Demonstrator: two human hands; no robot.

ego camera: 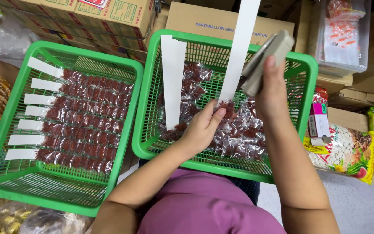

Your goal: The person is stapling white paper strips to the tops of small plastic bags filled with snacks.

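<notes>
White strip (pixel 239 52): pinched with red snack packet (pixel 227 108) by left hand (pixel 202 130).
Right hand (pixel 273 86): clenched on stapler (pixel 265 60), 1 o'clock.
Risk: staple may miss if strip slips.

Left hand (pixel 201 128): my thumb and fingers pinched shut, wrist bent inward.
Right hand (pixel 271 89): my fist clenched, forearm raised above the left.

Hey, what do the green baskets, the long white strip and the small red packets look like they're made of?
The green baskets look like moulded plastic: glossy, uniform colour, open lattice walls. The white strip in the left hand seems to be matte card or stiff paper: flat, straight-edged, standing upright. The small packets look like clear plastic film, crinkled and glinting over red contents. The right hand holds a grey stapler-like tool, material unclear.
</notes>
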